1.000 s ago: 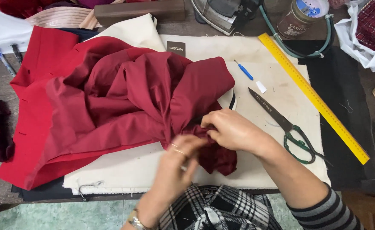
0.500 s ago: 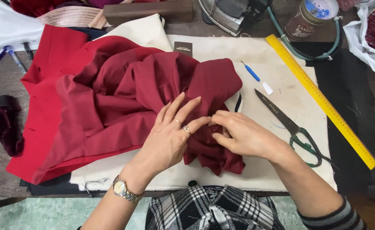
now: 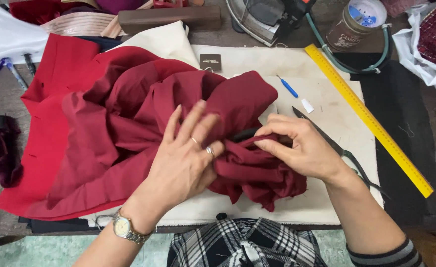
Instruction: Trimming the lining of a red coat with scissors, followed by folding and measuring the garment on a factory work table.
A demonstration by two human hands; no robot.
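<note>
A red garment (image 3: pixel 64 128) with dark red lining (image 3: pixel 143 104) lies bunched on a cream cloth (image 3: pixel 326 113) over the work table. My left hand (image 3: pixel 185 153) lies spread on the lining, fingers apart, thumb pinching a fold. My right hand (image 3: pixel 302 148) pinches a ridge of the same lining just to the right; a dark strip shows between the two hands. The fingertips nearly meet.
Scissors (image 3: pixel 349 158) lie right behind my right hand. A yellow ruler (image 3: pixel 371 121) runs diagonally on the right, with a blue pen-like tool (image 3: pixel 289 89) nearby. An iron (image 3: pixel 267 17), a jar (image 3: pixel 354 22), a wooden block (image 3: pixel 171 17) and fabric piles line the back.
My left hand has moved up from the table's front edge onto the lining and spread out. My right hand keeps its pinch; the view has moved closer.
</note>
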